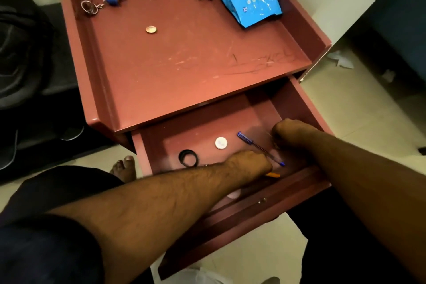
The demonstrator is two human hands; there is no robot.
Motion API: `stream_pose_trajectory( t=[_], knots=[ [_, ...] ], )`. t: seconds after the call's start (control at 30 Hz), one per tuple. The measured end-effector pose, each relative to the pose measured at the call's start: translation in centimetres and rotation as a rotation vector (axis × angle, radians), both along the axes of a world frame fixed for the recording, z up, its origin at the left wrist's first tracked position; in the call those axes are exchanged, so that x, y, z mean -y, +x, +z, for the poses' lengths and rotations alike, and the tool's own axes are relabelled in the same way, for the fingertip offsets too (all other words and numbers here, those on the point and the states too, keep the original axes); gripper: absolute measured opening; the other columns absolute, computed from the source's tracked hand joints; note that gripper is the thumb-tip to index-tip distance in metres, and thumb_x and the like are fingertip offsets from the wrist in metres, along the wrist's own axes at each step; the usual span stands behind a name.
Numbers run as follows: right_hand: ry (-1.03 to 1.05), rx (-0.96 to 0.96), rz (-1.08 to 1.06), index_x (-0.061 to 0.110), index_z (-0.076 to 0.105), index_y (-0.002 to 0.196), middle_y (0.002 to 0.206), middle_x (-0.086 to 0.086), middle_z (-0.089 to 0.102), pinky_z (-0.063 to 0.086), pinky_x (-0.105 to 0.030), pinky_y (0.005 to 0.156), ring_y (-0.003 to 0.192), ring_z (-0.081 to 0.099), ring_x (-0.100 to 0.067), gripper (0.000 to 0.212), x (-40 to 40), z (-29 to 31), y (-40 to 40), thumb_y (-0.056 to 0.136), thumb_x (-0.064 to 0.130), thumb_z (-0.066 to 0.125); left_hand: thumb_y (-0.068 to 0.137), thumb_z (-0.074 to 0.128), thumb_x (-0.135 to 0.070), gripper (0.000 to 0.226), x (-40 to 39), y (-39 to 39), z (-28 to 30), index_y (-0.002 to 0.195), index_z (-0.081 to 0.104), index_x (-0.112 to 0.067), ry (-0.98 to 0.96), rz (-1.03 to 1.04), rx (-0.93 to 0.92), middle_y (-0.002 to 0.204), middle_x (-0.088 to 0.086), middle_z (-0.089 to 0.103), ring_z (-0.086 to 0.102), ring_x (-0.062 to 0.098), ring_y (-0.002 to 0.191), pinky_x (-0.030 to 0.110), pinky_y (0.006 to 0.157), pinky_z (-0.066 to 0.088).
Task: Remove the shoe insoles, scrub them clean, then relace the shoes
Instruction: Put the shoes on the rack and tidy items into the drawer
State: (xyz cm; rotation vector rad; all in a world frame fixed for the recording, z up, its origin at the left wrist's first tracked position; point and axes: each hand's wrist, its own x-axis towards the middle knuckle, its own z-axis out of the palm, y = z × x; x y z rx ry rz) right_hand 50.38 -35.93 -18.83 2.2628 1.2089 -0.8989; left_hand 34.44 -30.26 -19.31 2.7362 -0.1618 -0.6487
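- On the far left you see a dark sneaker point(9, 145) on the floor, beside the red-brown wooden bedside table point(161, 90); this shoe is the only thing of the task in view, well apart from your hands.
- In the open red-brown drawer point(207, 122) a black ring-shaped band point(188, 157) lies left of a round white disc point(221, 142).
- Your left hand point(250, 163) reaches into the drawer; its fingers are hidden, so I cannot tell how they lie.
- A blue ballpoint pen point(260, 148) lies between your hands.
- Your right hand point(292, 134) is near the drawer's right wall, fingers curled; what they hold I cannot tell.
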Motion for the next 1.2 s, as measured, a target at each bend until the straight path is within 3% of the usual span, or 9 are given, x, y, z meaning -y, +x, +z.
stream_pose_trajectory(
  t=[0.2, 0.37, 0.47, 0.57, 0.63, 0.8, 0.93, 1.07, 1.2],
  knots=[
    [0.206, 0.006, -0.015, 0.015, 0.072, 0.099, 0.106, -0.014, 0.068, 0.050, -0.032, 0.080, 0.095, 0.064, -0.032, 0.016, -0.7, 3.7, -0.3, 0.086, 0.022, 0.067, 0.093, 0.059, -0.014, 0.020, -2.5, -1.0, 2.2, 0.111, 0.064, -0.007, -0.043, 0.138, 0.018, 0.118, 0.015, 0.062, 0.060, 0.033, 0.108, 0.033, 0.073, 0.039],
    [0.708, -0.154, -0.060, 0.020, 0.077, 0.083, 0.079, 0.008, 0.072, 0.048, -0.026, 0.076, 0.075, 0.065, -0.003, 0.007, -4.1, 11.2, -3.3, 0.078, 0.023, 0.079, 0.088, 0.064, -0.020, 0.014, -13.1, -1.1, 10.7, 0.096, 0.073, -0.012, -0.166, 0.624, 0.451, 0.099, 0.011, 0.071, 0.065, 0.029, 0.093, 0.034, 0.078, 0.050],
    [0.856, -0.208, -0.020, 0.010, 0.076, 0.089, 0.083, 0.003, 0.071, 0.039, -0.006, 0.068, 0.069, 0.059, 0.008, 0.009, -9.0, 14.1, -5.5, 0.080, 0.011, 0.077, 0.087, 0.062, -0.014, 0.013, -21.6, -3.2, 13.3, 0.095, 0.072, -0.011, 0.001, 0.877, 0.615, 0.100, 0.011, 0.071, 0.064, 0.030, 0.095, 0.034, 0.081, 0.048],
    [0.941, -0.174, 0.092, 0.009, 0.075, 0.099, 0.096, -0.001, 0.074, 0.042, -0.013, 0.077, 0.088, 0.064, -0.008, 0.016, -16.1, 15.5, -7.1, 0.084, 0.012, 0.073, 0.087, 0.058, -0.004, 0.020, -28.6, -5.3, 14.7, 0.099, 0.072, -0.012, 0.165, 1.057, 0.581, 0.105, 0.007, 0.068, 0.063, 0.026, 0.098, 0.032, 0.084, 0.047],
    [0.946, -0.161, 0.127, 0.010, 0.073, 0.107, 0.106, -0.004, 0.073, 0.045, -0.025, 0.086, 0.098, 0.065, -0.017, 0.022, -20.4, 15.7, -7.9, 0.085, 0.015, 0.071, 0.089, 0.057, -0.001, 0.026, -32.1, -5.6, 15.0, 0.109, 0.071, -0.007, 0.241, 1.095, 0.510, 0.117, 0.016, 0.065, 0.062, 0.035, 0.107, 0.038, 0.093, 0.050],
    [0.830, -0.062, 0.240, 0.013, 0.062, 0.128, 0.129, -0.008, 0.062, 0.035, -0.023, 0.094, 0.119, 0.055, -0.023, 0.038, -28.7, 13.4, -8.4, 0.090, 0.016, 0.066, 0.094, 0.060, -0.021, 0.037, -37.0, -4.0, 13.3, 0.129, 0.061, -0.008, 0.309, 1.100, 0.376, 0.135, 0.018, 0.055, 0.055, 0.038, 0.121, 0.042, 0.100, 0.047],
    [0.649, 0.033, 0.342, 0.017, 0.070, 0.097, 0.093, -0.003, 0.063, 0.037, -0.023, 0.072, 0.090, 0.058, -0.026, 0.020, -30.9, 11.2, -8.2, 0.081, 0.006, 0.067, 0.096, 0.056, -0.041, 0.042, -37.9, -1.9, 11.4, 0.125, 0.060, -0.011, 0.369, 1.127, 0.296, 0.130, 0.016, 0.059, 0.058, 0.039, 0.116, 0.039, 0.091, 0.048],
    [0.725, 0.151, 0.359, 0.010, 0.069, 0.110, 0.113, -0.015, 0.060, 0.037, -0.029, 0.072, 0.101, 0.059, -0.035, 0.024, -29.7, 10.2, -8.4, 0.090, 0.012, 0.056, 0.099, 0.055, -0.029, 0.034, -37.3, -1.3, 10.9, 0.122, 0.061, -0.005, 0.415, 1.162, 0.335, 0.126, 0.020, 0.060, 0.059, 0.041, 0.114, 0.043, 0.090, 0.050],
    [0.726, 0.140, 0.339, 0.005, 0.066, 0.096, 0.103, -0.019, 0.060, 0.042, -0.032, 0.072, 0.098, 0.060, -0.038, 0.019, -26.1, 11.0, -8.7, 0.088, 0.018, 0.054, 0.091, 0.068, -0.032, 0.031, -33.8, -2.6, 11.4, 0.106, 0.069, -0.005, 0.194, 1.107, 0.407, 0.110, 0.019, 0.068, 0.063, 0.036, 0.103, 0.034, 0.078, 0.046]
  ],
)
